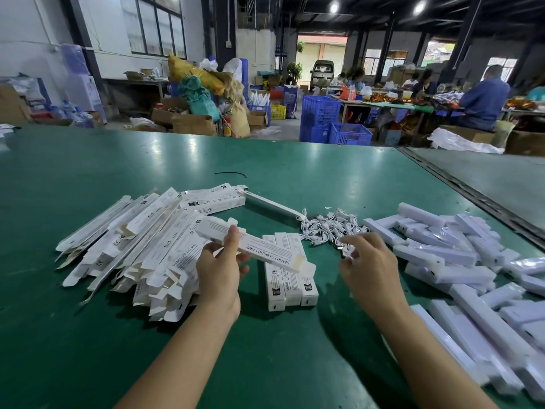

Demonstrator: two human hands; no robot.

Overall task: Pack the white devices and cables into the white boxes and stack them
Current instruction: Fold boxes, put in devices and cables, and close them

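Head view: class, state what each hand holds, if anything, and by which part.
The left hand grips a white box nearer its far end, thumb on top. The right hand pinches a white cable by the pile; which part is hidden.

This is a packing workshop in a big factory hall. A long green table [265, 160] carries heaps of flat white boxes [132, 246] and white devices [460, 255]. Behind it stand blue crates [320, 113], cardboard boxes [193, 124] and stuffed sacks [206, 78]. Workers [483, 98] sit at another table, and a van [322, 70] is parked by the open doorway.
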